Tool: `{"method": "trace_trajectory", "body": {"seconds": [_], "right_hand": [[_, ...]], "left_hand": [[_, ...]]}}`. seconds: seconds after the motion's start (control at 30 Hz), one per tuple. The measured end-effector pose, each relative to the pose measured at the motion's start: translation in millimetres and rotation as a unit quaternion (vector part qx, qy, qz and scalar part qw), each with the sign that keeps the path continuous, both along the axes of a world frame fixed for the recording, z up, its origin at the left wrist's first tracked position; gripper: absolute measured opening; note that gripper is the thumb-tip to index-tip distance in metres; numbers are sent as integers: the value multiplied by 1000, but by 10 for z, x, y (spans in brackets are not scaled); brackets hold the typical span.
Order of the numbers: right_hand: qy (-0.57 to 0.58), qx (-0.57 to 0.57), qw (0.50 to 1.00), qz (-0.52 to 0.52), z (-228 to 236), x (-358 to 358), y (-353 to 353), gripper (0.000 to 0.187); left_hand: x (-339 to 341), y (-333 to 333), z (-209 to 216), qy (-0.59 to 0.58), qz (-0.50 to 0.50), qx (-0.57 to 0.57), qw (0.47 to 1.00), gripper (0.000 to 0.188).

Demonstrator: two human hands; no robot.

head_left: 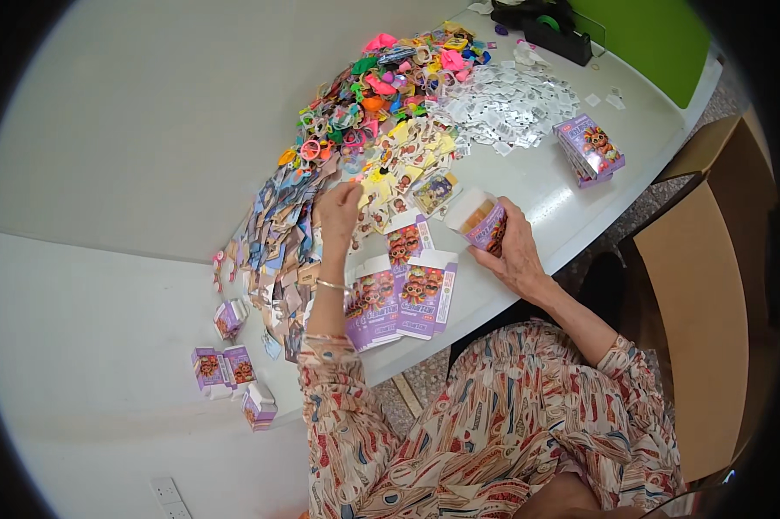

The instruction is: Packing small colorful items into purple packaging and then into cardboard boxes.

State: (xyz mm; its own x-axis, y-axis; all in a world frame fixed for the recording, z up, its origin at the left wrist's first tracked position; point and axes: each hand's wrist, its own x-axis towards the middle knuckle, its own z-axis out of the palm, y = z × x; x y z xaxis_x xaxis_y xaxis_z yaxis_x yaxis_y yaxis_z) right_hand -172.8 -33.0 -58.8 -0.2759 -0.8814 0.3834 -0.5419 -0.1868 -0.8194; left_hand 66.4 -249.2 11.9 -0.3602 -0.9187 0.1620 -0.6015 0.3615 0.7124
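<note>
My right hand (518, 249) is wrapped round a small purple carton (485, 227), whose white top flap stands up and whose mouth shows brownish contents. My left hand (338, 212), with a bracelet at its wrist, is over the table with its fingers curled together; what they hold, if anything, is hidden. Next to its fingertips lie yellow-and-white picture cutouts (399, 169). A heap of bluish and brown cards (278, 225) spreads to its left. Flat purple cartons (425, 298) overlap between my forearms, and a small picture card pack (435, 191) lies just beyond them.
Colourful small plastic trinkets (373, 95) are heaped at the back, beside many small white packets (515, 104). Stacked purple cartons (591, 147) stand at the right, several more (234, 368) at the left. A black tape dispenser (559, 35) sits far back; a large cardboard box (693, 285) is off the right edge.
</note>
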Motion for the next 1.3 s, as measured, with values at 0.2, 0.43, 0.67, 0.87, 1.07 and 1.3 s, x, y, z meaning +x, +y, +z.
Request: {"method": "trace_trajectory", "body": {"seconds": [0.2, 0.43, 0.67, 0.87, 1.07, 1.3], "right_hand": [[8, -17, 1000, 9, -19, -30, -8, 84], [13, -24, 1000, -1, 4, -16, 17, 83], [21, -11, 1000, -20, -11, -7, 16, 84], [19, -12, 1000, -21, 20, 19, 20, 82], [30, -40, 998, -41, 45, 39, 49, 82], [21, 17, 999, -23, -2, -1, 54, 85]], "left_hand": [[190, -391, -281, -293, -79, -138, 943, 31], [210, -408, -446, -209, -62, -203, 954, 32], [-51, -61, -12, -37, 40, -10, 998, 15], [-906, 1003, 368, 106, -196, -115, 968, 10], [-1189, 1288, 191, -70, -210, -204, 954, 17], [-880, 968, 326, 122, -119, -52, 984, 16]]}}
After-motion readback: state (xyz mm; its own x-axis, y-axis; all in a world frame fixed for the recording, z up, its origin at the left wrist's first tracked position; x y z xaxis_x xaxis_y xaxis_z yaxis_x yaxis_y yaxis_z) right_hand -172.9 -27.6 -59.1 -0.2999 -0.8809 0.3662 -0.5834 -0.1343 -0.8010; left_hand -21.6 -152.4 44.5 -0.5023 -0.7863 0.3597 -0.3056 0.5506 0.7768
